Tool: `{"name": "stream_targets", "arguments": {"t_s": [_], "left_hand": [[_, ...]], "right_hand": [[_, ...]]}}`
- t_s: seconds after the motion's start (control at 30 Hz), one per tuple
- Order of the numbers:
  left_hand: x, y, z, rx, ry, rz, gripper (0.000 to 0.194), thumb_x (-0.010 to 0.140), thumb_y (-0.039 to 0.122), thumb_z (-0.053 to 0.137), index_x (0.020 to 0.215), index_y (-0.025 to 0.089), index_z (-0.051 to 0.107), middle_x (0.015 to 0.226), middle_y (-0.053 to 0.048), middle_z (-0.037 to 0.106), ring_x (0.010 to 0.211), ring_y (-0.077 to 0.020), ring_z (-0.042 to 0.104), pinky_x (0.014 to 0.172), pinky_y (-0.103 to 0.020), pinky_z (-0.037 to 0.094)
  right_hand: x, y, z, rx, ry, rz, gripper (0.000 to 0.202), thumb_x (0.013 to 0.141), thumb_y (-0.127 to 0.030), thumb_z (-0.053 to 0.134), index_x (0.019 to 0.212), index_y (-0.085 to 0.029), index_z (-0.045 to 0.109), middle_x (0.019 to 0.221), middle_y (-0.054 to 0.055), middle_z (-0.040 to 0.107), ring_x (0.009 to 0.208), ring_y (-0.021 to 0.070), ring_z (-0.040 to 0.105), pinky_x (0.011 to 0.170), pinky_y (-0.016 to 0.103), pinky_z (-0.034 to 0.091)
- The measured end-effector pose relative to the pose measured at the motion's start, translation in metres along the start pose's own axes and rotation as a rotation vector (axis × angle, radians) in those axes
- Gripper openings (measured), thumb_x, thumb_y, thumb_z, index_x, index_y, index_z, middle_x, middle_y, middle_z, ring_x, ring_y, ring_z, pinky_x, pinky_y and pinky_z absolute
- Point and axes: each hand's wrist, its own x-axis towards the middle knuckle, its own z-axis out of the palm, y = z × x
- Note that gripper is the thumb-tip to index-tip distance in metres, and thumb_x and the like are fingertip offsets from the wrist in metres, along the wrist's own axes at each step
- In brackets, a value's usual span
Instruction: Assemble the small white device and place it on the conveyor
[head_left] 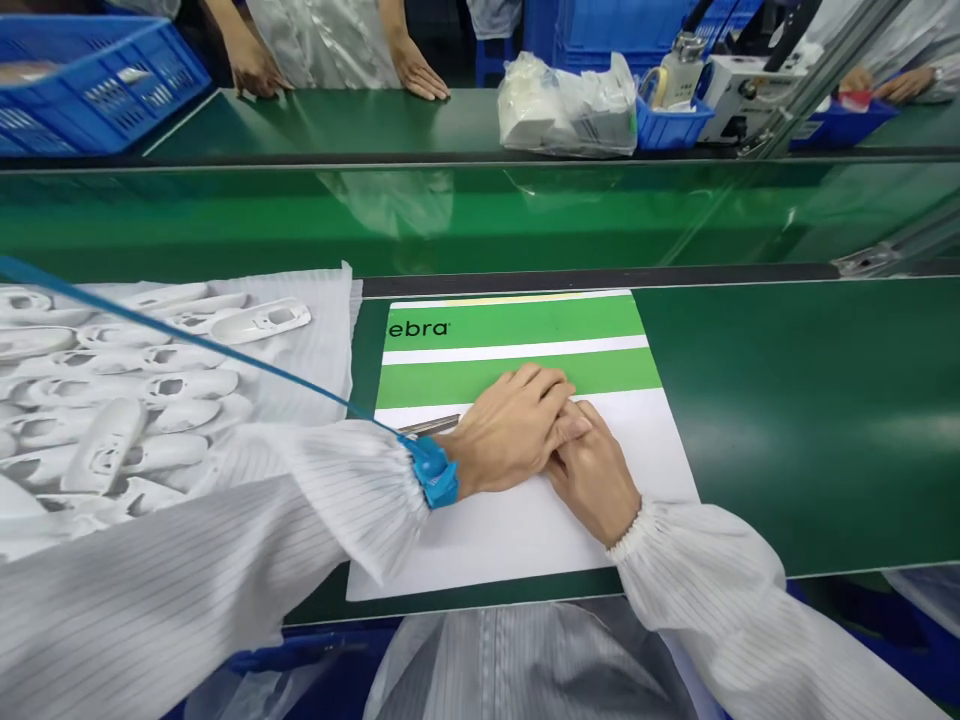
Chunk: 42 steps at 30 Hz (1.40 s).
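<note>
At the far left, a blue crate (97, 100) stands on the far worktop (465, 125), across a green gap from the near worktop (810, 420). Below it, many white plastic parts (105, 435) lie crowded on a thin white liner (300, 380), some overlapping others. A blue cord (225, 350) slants over them to a blue wristband (436, 472) at the end of the left sleeve. Beyond, a co-worker's two hands (421, 70) rest at the far worktop's edge. Near the middle, a slim metal tool (431, 425) shows behind the left wrist, above the printed sheet (480, 560), its other end hidden by the hand. The sheet, white with green bands and the letters "ebra", lies flat on the near worktop, right of the parts. Over it, the left hand (517, 425) is laid across the fingers of the right hand (600, 475), the two touching. The left fingers lie close together and the right ones are partly covered; I cannot tell whether either grip pinches anything. Farther right, on the far worktop, come a filled plastic bag (566, 105), a small blue basket (667, 128) holding a bottle (681, 75), and a white device (750, 95).
</note>
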Motion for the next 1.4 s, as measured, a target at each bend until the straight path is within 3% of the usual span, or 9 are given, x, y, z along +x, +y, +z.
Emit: {"name": "stream_targets", "arguments": {"t_s": [0.1, 0.27, 0.5, 0.7, 0.93, 1.1, 1.23, 1.3, 1.4], "left_hand": [[0.009, 0.0, 0.003, 0.057, -0.038, 0.034, 0.046, 0.102, 0.044, 0.027, 0.124, 0.013, 0.053, 0.131, -0.009, 0.053, 0.117, -0.0244, 0.045, 0.099, -0.043, 0.04], [0.007, -0.002, 0.005, 0.07, -0.036, 0.001, 0.045, 0.102, 0.043, 0.025, 0.124, 0.014, 0.053, 0.138, -0.011, 0.048, 0.116, -0.0265, 0.043, 0.098, -0.046, 0.038], [0.004, 0.005, -0.017, -0.25, -0.166, -0.147, 0.044, 0.097, 0.051, 0.042, 0.126, 0.019, 0.049, 0.12, -0.008, 0.057, 0.108, -0.0227, 0.049, 0.09, -0.041, 0.046], [0.02, 0.018, 0.006, -0.324, 0.05, -0.049, 0.039, 0.102, 0.038, 0.027, 0.107, 0.017, 0.059, 0.106, -0.007, 0.063, 0.1, -0.021, 0.052, 0.094, -0.042, 0.044], [0.015, 0.016, 0.035, -0.272, 0.329, 0.126, 0.036, 0.098, 0.03, 0.025, 0.1, 0.015, 0.058, 0.094, -0.011, 0.062, 0.085, -0.0226, 0.052, 0.081, -0.045, 0.045], [0.01, 0.008, 0.009, -0.242, 0.133, 0.012, 0.038, 0.102, 0.036, 0.025, 0.103, 0.017, 0.059, 0.103, -0.007, 0.063, 0.096, -0.0201, 0.052, 0.09, -0.041, 0.043], [-0.02, -0.016, -0.026, -0.074, -0.008, -0.088, 0.041, 0.094, 0.05, 0.049, 0.118, 0.017, 0.055, 0.12, -0.009, 0.058, 0.113, -0.0244, 0.047, 0.098, -0.042, 0.042], [-0.038, -0.03, -0.032, 0.03, -0.116, -0.088, 0.042, 0.092, 0.047, 0.054, 0.123, 0.019, 0.054, 0.122, -0.01, 0.056, 0.114, -0.027, 0.046, 0.097, -0.045, 0.043], [-0.053, -0.043, -0.027, 0.084, -0.145, -0.083, 0.035, 0.097, 0.033, 0.046, 0.127, 0.019, 0.054, 0.122, -0.01, 0.054, 0.114, -0.0267, 0.046, 0.097, -0.044, 0.044]], "right_hand": [[-0.001, 0.002, 0.002, 0.055, 0.032, -0.046, 0.018, 0.095, -0.014, 0.049, 0.085, -0.016, 0.063, 0.094, 0.011, 0.062, 0.085, 0.0234, 0.048, 0.075, 0.039, 0.047], [-0.002, -0.002, 0.002, 0.216, 0.067, 0.059, 0.016, 0.092, -0.01, 0.048, 0.086, -0.017, 0.061, 0.094, 0.01, 0.062, 0.09, 0.024, 0.052, 0.078, 0.04, 0.049], [-0.001, -0.007, -0.003, 0.227, -0.052, 0.146, 0.014, 0.09, -0.018, 0.052, 0.099, -0.017, 0.063, 0.103, 0.009, 0.062, 0.083, 0.023, 0.05, 0.073, 0.042, 0.047], [0.0, -0.009, 0.012, 0.216, 0.236, 0.185, 0.017, 0.087, -0.014, 0.049, 0.102, -0.015, 0.058, 0.092, 0.01, 0.065, 0.087, 0.0248, 0.059, 0.067, 0.039, 0.051], [-0.007, -0.009, 0.021, 0.194, 0.167, 0.187, 0.019, 0.09, -0.01, 0.044, 0.099, -0.016, 0.06, 0.092, 0.008, 0.065, 0.089, 0.0222, 0.062, 0.074, 0.036, 0.056], [-0.007, -0.004, 0.016, 0.101, 0.094, 0.108, 0.025, 0.094, -0.011, 0.041, 0.098, -0.014, 0.066, 0.092, 0.012, 0.066, 0.088, 0.025, 0.059, 0.077, 0.04, 0.054], [-0.002, 0.001, 0.003, 0.102, -0.05, 0.11, 0.028, 0.099, -0.023, 0.046, 0.114, -0.014, 0.067, 0.096, 0.01, 0.063, 0.089, 0.0233, 0.055, 0.079, 0.039, 0.051], [0.003, 0.004, -0.003, 0.156, -0.102, 0.145, 0.03, 0.099, -0.023, 0.047, 0.121, -0.015, 0.066, 0.094, 0.008, 0.062, 0.089, 0.0213, 0.054, 0.081, 0.036, 0.049], [0.01, 0.007, -0.012, 0.213, -0.185, 0.209, 0.029, 0.099, -0.023, 0.049, 0.12, -0.015, 0.068, 0.092, 0.007, 0.062, 0.089, 0.0194, 0.057, 0.08, 0.033, 0.047]]}}
